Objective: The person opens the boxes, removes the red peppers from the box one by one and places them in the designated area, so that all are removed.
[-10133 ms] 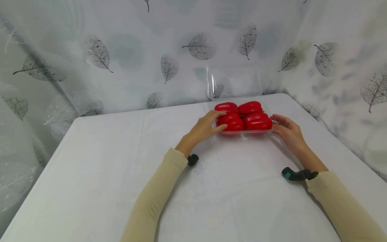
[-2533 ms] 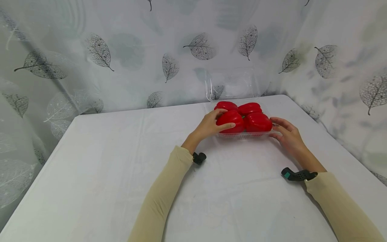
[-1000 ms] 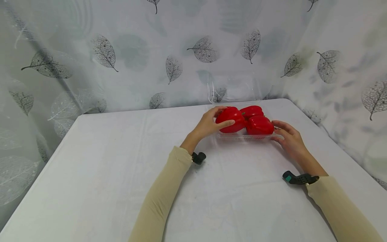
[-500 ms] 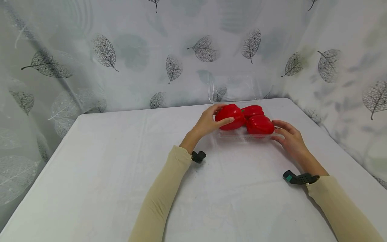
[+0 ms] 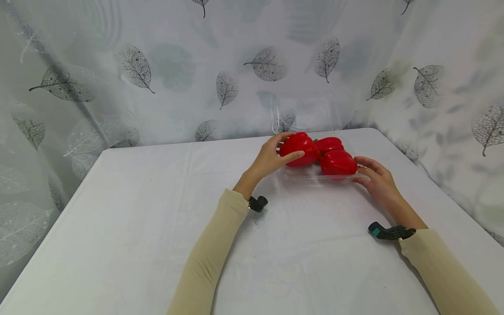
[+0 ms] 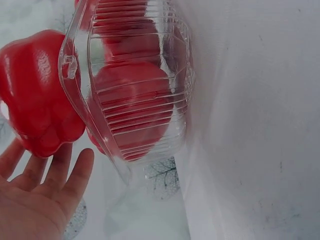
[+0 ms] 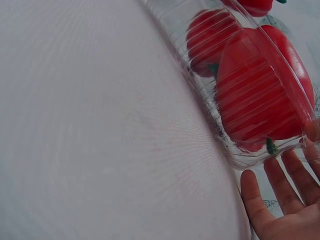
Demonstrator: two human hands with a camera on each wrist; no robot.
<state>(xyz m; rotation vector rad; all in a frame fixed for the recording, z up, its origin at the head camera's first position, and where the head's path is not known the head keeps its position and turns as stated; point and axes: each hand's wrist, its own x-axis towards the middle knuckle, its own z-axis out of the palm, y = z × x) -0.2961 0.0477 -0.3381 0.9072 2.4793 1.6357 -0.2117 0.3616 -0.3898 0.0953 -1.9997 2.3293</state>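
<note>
My left hand (image 5: 267, 159) grips a red bell pepper (image 5: 301, 150), thumb in front and fingers behind it. In the left wrist view that pepper (image 6: 37, 90) is outside the rim of the clear plastic container (image 6: 135, 115), raised above it. Two more red peppers show inside in the head view, one at the front right (image 5: 338, 163) and one behind it (image 5: 329, 144). Through the wall in the right wrist view another pepper (image 7: 210, 42) appears farther along. My right hand (image 5: 378, 180) touches the container's right end, its fingers nearly straight against the end wall.
The container's clear lid (image 5: 307, 114) stands raised at the back, against a leaf-patterned curtain (image 5: 169, 70). A white cloth (image 5: 138, 210) covers the table, whose back edge runs close behind the container. Dark bands sit on both wrists.
The pepper in my left hand has risen from its front left place in the container and tilted, moving up and slightly back. My right hand has stayed at the container's end.
</note>
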